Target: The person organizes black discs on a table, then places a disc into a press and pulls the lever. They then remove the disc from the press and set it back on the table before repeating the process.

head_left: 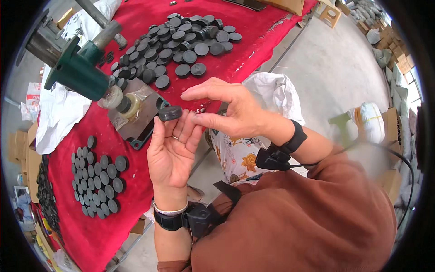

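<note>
A black round disc, like a cap [170,113], is held at the fingertips of my left hand [171,152], palm turned up. Just to the right and above, my right hand [233,109] has its thumb and fingers spread apart, with nothing visible between them. Small white bits [200,110] show by the fingertips of both hands. Beyond them stands a green bench press [79,70] on a metal base plate [144,111]. Another dark disc [123,105] sits between its clear and yellowish round pads [132,105].
A large heap of black discs [181,43] covers the far part of the red cloth [136,170]. Flat rows of discs [97,181] lie at the left. White bags [276,88] hang by the table's right edge. Cartons [394,52] stand along the right.
</note>
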`<state>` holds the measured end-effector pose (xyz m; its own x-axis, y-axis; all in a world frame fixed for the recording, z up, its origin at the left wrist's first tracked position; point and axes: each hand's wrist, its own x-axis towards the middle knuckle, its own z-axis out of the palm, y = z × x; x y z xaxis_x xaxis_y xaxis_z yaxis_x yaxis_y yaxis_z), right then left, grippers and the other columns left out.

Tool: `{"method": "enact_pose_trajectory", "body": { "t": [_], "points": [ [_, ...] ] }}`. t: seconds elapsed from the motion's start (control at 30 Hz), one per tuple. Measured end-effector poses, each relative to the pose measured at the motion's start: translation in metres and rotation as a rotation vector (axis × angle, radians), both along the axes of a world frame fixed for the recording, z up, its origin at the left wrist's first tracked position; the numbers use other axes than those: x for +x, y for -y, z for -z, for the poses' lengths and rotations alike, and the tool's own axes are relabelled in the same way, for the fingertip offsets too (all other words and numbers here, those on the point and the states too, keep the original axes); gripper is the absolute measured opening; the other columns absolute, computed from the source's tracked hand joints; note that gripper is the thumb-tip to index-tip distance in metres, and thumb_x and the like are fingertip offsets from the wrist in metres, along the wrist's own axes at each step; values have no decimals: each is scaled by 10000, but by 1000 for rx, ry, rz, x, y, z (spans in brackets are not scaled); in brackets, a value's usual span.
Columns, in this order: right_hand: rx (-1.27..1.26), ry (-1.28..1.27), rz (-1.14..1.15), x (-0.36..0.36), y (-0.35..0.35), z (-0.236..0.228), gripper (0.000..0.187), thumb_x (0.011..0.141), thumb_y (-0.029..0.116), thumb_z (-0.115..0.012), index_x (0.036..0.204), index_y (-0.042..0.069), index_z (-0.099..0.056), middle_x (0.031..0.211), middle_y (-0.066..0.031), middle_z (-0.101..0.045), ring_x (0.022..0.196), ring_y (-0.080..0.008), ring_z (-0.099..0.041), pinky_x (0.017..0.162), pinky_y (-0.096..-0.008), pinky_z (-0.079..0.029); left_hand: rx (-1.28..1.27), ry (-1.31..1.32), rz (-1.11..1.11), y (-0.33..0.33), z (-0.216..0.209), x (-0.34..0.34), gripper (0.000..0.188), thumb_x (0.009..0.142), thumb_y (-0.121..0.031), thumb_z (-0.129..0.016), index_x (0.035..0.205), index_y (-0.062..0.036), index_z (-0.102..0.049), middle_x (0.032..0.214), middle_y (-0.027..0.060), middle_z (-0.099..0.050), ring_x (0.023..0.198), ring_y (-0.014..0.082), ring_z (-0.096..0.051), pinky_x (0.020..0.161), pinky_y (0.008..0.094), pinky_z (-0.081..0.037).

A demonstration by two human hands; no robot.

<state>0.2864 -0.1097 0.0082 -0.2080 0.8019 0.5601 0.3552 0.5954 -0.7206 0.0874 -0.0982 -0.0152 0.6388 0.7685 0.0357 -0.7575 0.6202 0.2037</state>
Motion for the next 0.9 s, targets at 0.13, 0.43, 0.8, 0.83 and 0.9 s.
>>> {"method": "enact_pose_trajectory", "body": {
  "t": [0.13, 0.43, 0.8, 0.83, 0.9],
  "points": [
    [249, 68, 90, -7, -2, -2, 445, 706, 194, -762, 1130, 110, -661, 1171, -148, -623, 991, -281, -584, 821, -393, -467, 13, 51, 21, -2, 1, 0, 415, 1034, -300, -394, 1211, 34, -564, 1253, 208, -589, 1211, 310, -552, 1027, 464, -469],
    [591, 538, 425, -6, 8, -11, 484, 693, 540, -681, 1045, 207, -696, 1367, -161, -502, 1191, -315, -461, 905, -435, -316, 89, -141, -200, 3, -1, 3, 335, 1013, -256, -468, 1171, 19, -576, 1219, 168, -612, 1192, 288, -565, 1056, 450, -446],
    [525, 576, 592, 10, 7, 1, 507, 815, 611, -587, 1046, 181, -721, 1357, -178, -520, 1196, -338, -460, 935, -429, -288, 115, -206, -288, 5, -4, 1, 325, 1005, -243, -490, 1171, 25, -569, 1202, 170, -614, 1189, 292, -564, 1061, 456, -439],
    [526, 575, 589, 10, 7, 0, 506, 816, 612, -586, 1045, 181, -722, 1354, -178, -523, 1196, -337, -459, 934, -429, -287, 115, -207, -291, 5, -4, 1, 326, 1005, -242, -490, 1173, 26, -568, 1204, 170, -613, 1190, 292, -563, 1060, 456, -439],
    [532, 562, 581, 9, 5, -2, 494, 777, 594, -622, 1032, 181, -714, 1331, -171, -533, 1184, -330, -465, 923, -440, -293, 113, -203, -291, 5, -3, 0, 329, 1005, -241, -489, 1180, 27, -564, 1207, 171, -612, 1191, 293, -563, 1061, 456, -439]
  ]
}}
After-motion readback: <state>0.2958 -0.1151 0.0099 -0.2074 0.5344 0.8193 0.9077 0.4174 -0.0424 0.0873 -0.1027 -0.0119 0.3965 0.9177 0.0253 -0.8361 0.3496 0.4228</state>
